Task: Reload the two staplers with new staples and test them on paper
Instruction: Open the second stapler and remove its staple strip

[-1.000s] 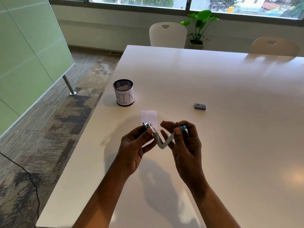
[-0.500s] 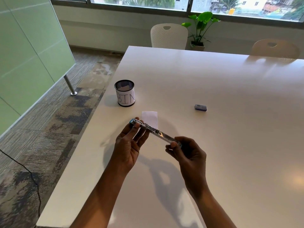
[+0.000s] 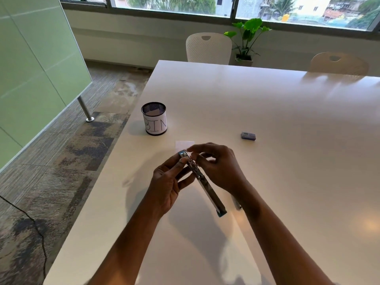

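Observation:
A small metal stapler (image 3: pixel 202 182), swung fully open into one long strip, hangs above the white table (image 3: pixel 287 120). My left hand (image 3: pixel 170 182) grips its far half, thumb on the metal. My right hand (image 3: pixel 218 167) has its fingertips at the stapler's far end; whether it pinches anything there is hidden. The stapler's near end with a blue tip points toward me and is free. A small white paper (image 3: pixel 184 145) lies flat just beyond my hands. A small blue-grey staple box (image 3: pixel 248 135) lies to the right.
A black mesh cup labelled BIN (image 3: pixel 154 118) stands near the table's left edge. Two white chairs (image 3: pixel 208 48) and a potted plant (image 3: pixel 245 42) are at the far end. The table's left edge drops to carpet.
The stapler went from folded in a V to fully open and straight. My right hand let go of the near end and moved up to the far end; that near end now points toward me.

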Motion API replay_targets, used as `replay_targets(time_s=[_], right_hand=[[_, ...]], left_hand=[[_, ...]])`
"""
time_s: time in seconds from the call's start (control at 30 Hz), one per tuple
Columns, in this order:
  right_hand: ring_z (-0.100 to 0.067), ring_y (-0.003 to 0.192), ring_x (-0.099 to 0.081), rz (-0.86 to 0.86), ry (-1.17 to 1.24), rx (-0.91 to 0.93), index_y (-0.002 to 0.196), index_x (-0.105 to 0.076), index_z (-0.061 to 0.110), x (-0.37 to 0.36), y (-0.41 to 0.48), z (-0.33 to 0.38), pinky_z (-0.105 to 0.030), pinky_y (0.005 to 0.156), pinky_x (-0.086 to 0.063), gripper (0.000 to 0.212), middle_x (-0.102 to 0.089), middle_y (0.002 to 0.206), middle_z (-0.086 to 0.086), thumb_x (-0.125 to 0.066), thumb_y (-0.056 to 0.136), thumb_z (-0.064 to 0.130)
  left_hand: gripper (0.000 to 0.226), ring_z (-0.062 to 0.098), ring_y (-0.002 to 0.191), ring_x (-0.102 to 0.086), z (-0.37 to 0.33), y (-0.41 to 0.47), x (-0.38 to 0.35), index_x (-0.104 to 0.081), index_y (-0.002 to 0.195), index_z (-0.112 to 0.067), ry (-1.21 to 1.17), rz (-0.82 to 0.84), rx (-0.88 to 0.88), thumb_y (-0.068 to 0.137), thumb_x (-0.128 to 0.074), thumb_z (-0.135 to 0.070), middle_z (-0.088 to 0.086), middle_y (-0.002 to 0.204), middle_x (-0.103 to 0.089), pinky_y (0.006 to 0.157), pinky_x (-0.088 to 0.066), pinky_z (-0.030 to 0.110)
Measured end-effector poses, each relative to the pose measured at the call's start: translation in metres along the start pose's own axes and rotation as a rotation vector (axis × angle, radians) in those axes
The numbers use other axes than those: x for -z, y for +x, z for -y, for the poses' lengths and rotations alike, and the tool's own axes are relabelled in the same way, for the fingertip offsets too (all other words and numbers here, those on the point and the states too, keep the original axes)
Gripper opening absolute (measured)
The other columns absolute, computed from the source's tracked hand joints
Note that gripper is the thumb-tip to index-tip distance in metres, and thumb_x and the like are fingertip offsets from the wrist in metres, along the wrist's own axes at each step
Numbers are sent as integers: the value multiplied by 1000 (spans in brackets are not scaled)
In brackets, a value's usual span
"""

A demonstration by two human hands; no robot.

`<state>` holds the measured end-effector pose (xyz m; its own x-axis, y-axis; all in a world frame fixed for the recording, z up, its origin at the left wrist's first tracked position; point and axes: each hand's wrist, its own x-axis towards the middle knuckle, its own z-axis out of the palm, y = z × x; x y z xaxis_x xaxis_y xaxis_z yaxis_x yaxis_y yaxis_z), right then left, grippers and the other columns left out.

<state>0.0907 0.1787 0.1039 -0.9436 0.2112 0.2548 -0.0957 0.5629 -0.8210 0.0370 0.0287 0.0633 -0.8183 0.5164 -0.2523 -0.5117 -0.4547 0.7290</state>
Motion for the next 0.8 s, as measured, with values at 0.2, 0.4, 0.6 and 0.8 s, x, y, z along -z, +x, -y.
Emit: replay_targets(time_s=[0.2, 0.4, 0.6, 0.8], right_hand=[[-9, 91, -67, 62, -168, 105, 107, -76, 15, -4, 10, 3, -18, 74, -56, 19, -69, 105, 0, -68, 91, 9], [-9, 91, -66, 109, -221, 123, 107, -76, 13, -4, 7, 5, -19, 76, -57, 19, -68, 104, 1, -65, 93, 8], [-10, 91, -66, 169, -261, 116, 101, -75, 12, -1, 1, 5, -23, 79, -59, 15, -66, 101, 2, -66, 91, 4], [-12, 90, -70, 220, -278, 135, 101, -75, 11, 9, -2, 9, -20, 81, -59, 15, -71, 99, 0, -66, 90, 5]], left_hand=[[26, 24, 99, -73, -4, 0, 2, -68, 115, -13, 50, 23, -7, 93, -55, -9, 10, 107, -75, 67, -62, 34], [24, 25, 98, -74, -4, -1, 7, -69, 112, -14, 77, 5, -11, 95, -54, -8, 10, 105, -76, 67, -62, 35], [23, 25, 97, -74, 0, -1, 9, -70, 112, -13, 98, -13, 3, 95, -55, -7, 11, 102, -76, 66, -61, 34], [24, 27, 100, -73, 1, 0, 9, -70, 115, -11, 119, -15, 22, 95, -57, -8, 16, 107, -74, 66, -60, 36]])
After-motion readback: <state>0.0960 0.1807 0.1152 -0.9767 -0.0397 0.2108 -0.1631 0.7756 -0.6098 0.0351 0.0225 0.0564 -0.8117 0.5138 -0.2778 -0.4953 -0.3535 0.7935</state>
